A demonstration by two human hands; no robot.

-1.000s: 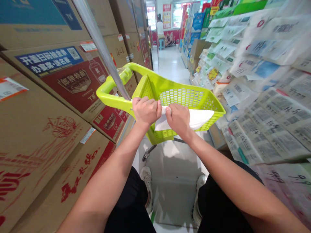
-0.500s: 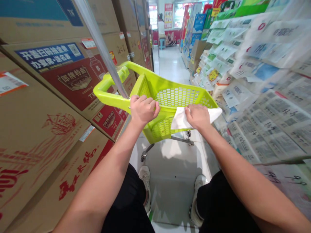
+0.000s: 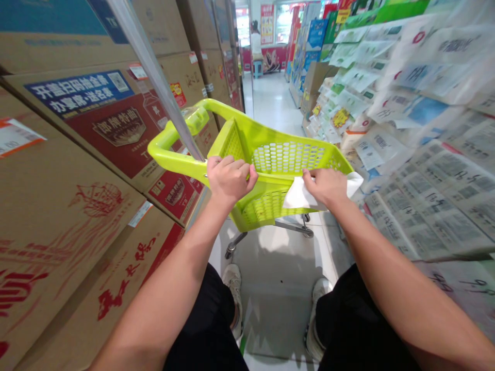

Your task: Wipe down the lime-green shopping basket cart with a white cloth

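A lime-green plastic shopping cart point(image 3: 266, 193) stands sideways before me on metal legs with casters. My left hand point(image 3: 228, 178) is closed round its near top rim, close to the handle end. A grey metal pole point(image 3: 154, 72) slants up from behind that hand, past the cart's looped handle point(image 3: 162, 149). Farther right along the same rim, my right hand point(image 3: 327, 184) presses a white cloth point(image 3: 297, 195) against the edge, fingers curled over it. The cloth's ends stick out on both sides of the hand.
Stacked cardboard cartons point(image 3: 112, 129) wall the left side. Plastic-wrapped packs with handwritten prices point(image 3: 429, 190) are piled on the right. A tiled aisle point(image 3: 270, 98) runs ahead, where a person point(image 3: 256, 44) sits on a blue stool point(image 3: 258, 68).
My right hand has slid a little to the right along the cart's rim with the cloth under it. My left hand keeps its hold near the handle.
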